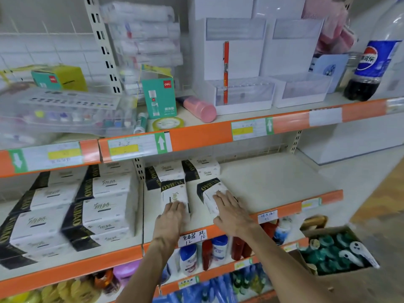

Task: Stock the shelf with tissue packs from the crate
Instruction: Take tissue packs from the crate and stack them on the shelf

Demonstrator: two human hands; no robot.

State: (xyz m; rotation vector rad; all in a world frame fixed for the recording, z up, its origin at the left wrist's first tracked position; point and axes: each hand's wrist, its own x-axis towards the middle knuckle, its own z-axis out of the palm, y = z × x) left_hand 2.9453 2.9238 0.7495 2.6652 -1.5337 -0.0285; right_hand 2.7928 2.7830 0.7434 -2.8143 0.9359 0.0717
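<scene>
Tissue pks [173, 190], boxy, glossy-wrapped, under flat L hand [171, 216], R hand [231, 213]

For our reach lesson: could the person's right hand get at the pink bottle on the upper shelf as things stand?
Probably yes. The right hand rests flat on a tissue pack one shelf below, holding nothing, and the pink bottle lies near the front edge of the upper shelf, unobstructed.

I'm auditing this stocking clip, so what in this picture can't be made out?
All in the head view:
- Crate: nowhere in frame.
- Near end of left tissue pack: covered by left hand.
- Near end of right tissue pack: covered by right hand.
- Price label writing: blurred.
- Stacked packs count: motion blur.
</scene>
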